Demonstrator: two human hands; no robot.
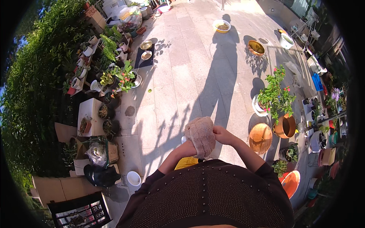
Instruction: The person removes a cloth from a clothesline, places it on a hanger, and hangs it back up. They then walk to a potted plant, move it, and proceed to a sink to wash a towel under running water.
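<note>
A beige-pink fluffy cloth is bunched up in front of my body, above the paving. My left hand reaches under or into the cloth, which hides its fingers, so its grip cannot be seen. At the cloth's right edge, my right hand has its fingers closed on the fabric. Below the cloth, part of something yellow shows beside my dark top.
Potted plants and a white foam box line the left. At right stand a flowering plant, a wicker basket and an orange-brown pot. A white bowl lies at lower left, a yellow-white basin far ahead.
</note>
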